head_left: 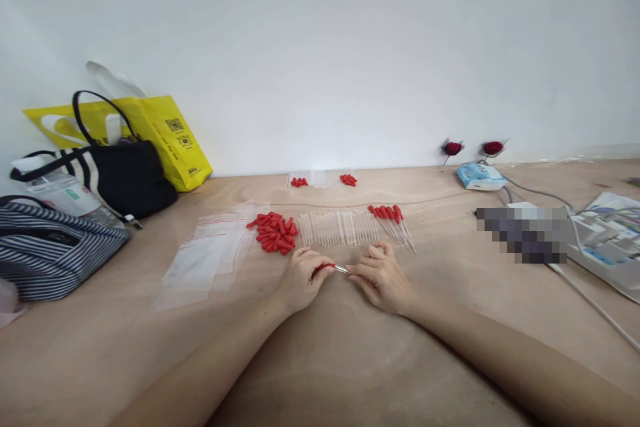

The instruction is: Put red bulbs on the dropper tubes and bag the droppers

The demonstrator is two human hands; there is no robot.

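My left hand is closed on a red rubber bulb, pinched at the fingertips. My right hand is closed on a thin clear dropper tube, whose end meets the bulb between the two hands. Just beyond the hands lie a heap of loose red bulbs, a row of bare clear tubes and several finished droppers with red bulbs. Both forearms rest on the brown tabletop.
Clear zip bags lie to the left. Farther left stand a striped bag, a black handbag and a yellow bag. Small bags with red bulbs lie by the wall. A blue-white device, cables and papers fill the right.
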